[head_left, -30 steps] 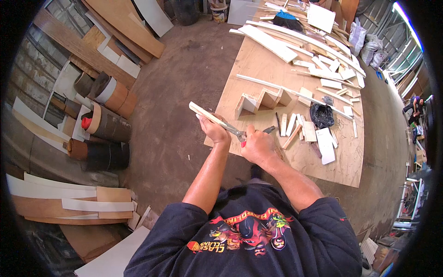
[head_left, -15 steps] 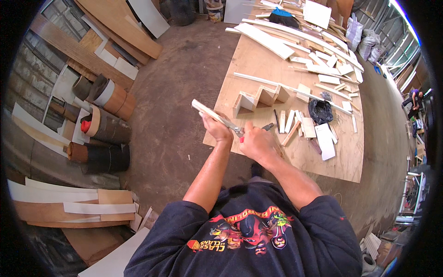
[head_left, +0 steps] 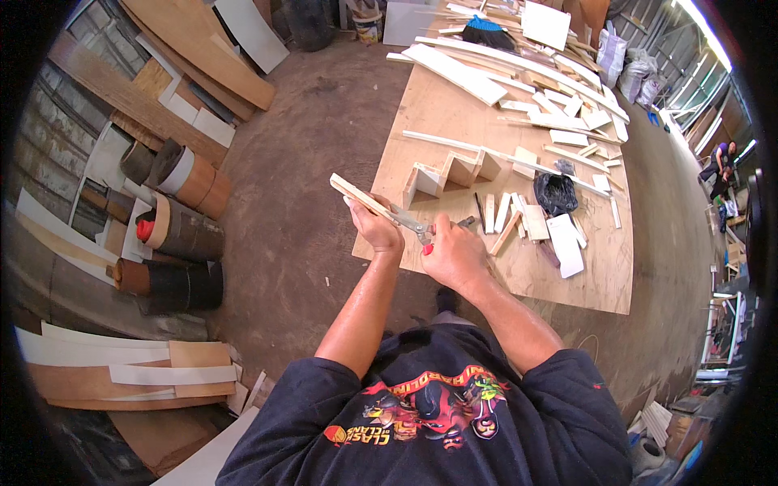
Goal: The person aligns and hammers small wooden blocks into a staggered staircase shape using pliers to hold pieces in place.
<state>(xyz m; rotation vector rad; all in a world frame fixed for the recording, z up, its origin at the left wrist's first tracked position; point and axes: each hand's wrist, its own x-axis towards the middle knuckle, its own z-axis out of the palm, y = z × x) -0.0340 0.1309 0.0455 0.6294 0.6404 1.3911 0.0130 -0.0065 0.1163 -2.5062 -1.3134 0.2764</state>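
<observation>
Left hand [head_left: 378, 233] curled round flat pale wood [head_left: 353, 193]; right hand [head_left: 455, 253] gripping red-handled metal tool [head_left: 412, 224]

Bright stuff over the plywood tabletop [head_left: 579, 293], the light soft and fairly even! Off beyond its far-right corner, a glaring white strip of light [head_left: 705, 34] is blown right out. At the tabletop's far end the white board [head_left: 454, 73] goes pale, nearly bleached, while left of the tabletop the brown floor [head_left: 300, 138] sits dimmer. Gentle shade inside the zigzag wooden frame [head_left: 462, 172] on its left side. By its near-left corner, the left hand [head_left: 378, 230] comes through reasonably sharp, a sheen on the forearm [head_left: 366, 296]. Well right of the tabletop, details shrink, lean and turn mushy; around everything, straight edges bow toward a black rim!
</observation>
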